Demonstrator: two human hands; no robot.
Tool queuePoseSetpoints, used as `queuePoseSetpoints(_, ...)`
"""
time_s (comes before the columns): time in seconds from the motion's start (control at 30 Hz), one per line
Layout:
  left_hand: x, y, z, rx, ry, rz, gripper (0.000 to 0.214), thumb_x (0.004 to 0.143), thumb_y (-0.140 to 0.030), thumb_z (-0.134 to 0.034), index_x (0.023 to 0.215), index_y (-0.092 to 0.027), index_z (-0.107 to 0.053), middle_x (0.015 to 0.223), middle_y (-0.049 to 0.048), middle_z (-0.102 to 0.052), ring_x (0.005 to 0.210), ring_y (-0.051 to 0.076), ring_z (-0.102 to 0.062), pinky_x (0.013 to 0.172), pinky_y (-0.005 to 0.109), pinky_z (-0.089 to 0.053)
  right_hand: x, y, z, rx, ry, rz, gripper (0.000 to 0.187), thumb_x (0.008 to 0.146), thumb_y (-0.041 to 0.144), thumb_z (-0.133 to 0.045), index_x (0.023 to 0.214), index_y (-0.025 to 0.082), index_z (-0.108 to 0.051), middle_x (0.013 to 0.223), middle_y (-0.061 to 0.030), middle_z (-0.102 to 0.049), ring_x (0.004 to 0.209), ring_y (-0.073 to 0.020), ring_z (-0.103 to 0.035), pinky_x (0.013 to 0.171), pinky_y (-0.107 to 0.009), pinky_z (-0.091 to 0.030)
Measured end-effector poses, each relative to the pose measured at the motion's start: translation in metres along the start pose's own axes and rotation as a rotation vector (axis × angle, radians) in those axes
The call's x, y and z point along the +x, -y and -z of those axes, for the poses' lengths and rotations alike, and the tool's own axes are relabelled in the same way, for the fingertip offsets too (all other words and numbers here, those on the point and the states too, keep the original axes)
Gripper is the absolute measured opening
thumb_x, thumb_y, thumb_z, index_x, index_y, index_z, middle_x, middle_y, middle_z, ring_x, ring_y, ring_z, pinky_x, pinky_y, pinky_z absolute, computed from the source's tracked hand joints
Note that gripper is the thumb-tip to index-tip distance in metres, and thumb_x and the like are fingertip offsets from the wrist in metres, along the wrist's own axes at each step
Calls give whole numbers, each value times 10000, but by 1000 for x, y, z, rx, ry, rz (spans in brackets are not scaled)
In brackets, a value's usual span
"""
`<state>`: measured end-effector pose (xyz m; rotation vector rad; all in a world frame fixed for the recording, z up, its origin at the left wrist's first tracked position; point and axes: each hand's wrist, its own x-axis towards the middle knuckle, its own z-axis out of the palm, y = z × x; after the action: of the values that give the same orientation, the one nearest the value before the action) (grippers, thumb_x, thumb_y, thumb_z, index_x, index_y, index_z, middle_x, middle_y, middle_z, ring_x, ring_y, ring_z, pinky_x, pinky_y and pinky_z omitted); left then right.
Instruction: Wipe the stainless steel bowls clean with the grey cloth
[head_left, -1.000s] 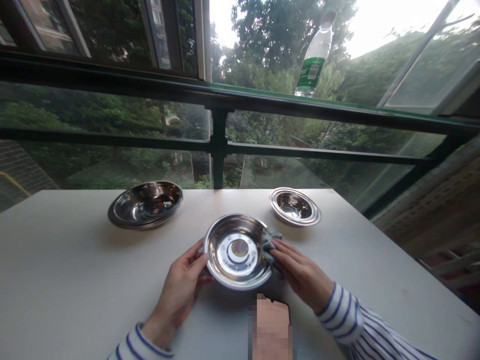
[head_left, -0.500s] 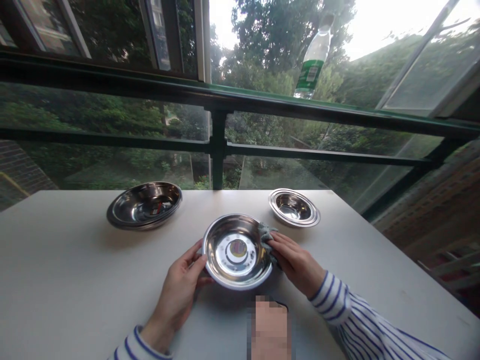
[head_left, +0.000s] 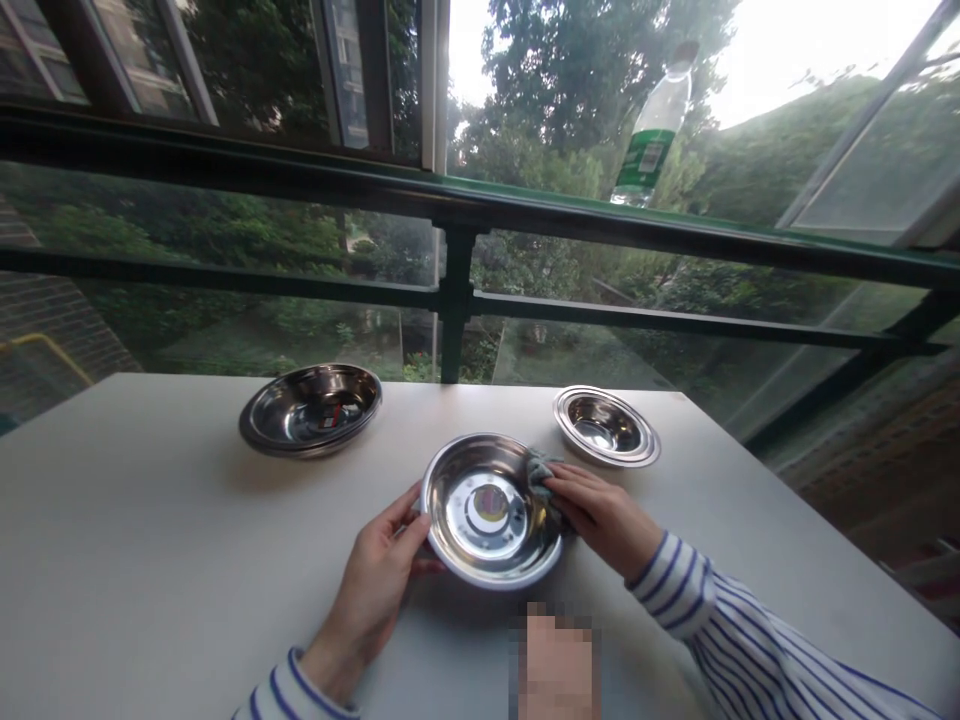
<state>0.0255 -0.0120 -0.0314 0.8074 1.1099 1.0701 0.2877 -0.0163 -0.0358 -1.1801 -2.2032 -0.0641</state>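
Observation:
A shiny stainless steel bowl with a round label on its inner bottom is held tilted above the white table. My left hand grips its left rim, thumb on the edge and fingers underneath. At the bowl's right rim, my right hand is closed on a grey-green cloth, pressing it against the metal. Part of the cloth is hidden under the fingers.
Larger steel bowls, apparently stacked, stand at the back left of the white table. Smaller steel bowls sit at the back right. A green-labelled plastic bottle stands on the dark green railing behind.
The view has shifted slightly, so everything appears a little further right. Both hands keep their hold on the bowl and the cloth, with the cloth still at the right rim.

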Motion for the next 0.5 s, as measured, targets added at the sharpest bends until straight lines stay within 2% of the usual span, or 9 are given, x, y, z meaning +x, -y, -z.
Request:
queuePoseSetpoints(0.13,0,0,-1,-20,7,-3,579,662,-287,-706,1206,-128,-588,869,79,-674,695,172,-582,495,254,-501,31,-13,-1,-67,180,41,288,897,172,-420,1054,151,-660,1099,-111,-669,1051,-223,-616,909,-365,-515)
queuePoseSetpoints(0.3,4,2,1,-75,19,-10,577,663,-293,-712,1205,-136,-592,802,56,-665,701,171,-584,545,261,-502,71,-14,-12,-77,294,83,275,876,165,-439,1011,172,-678,1065,-93,-683,1012,-214,-626,899,-354,-506)
queuePoseSetpoints(0.4,5,4,1,-91,33,-21,543,688,-280,-692,1204,-144,-594,744,31,-645,668,157,-572,547,257,-492,92,-7,-24,-71,355,130,256,867,160,-463,1012,162,-675,1074,-102,-676,1027,-221,-613,910,-353,-489)
queuePoseSetpoints(0.5,5,4,0,-96,51,-17,546,703,-269,-675,1227,-155,-577,781,39,-666,635,144,-573,549,257,-483,106,11,-37,-49,407,204,212,841,104,-496,952,140,-674,1046,-111,-675,996,-210,-614,894,-326,-485)
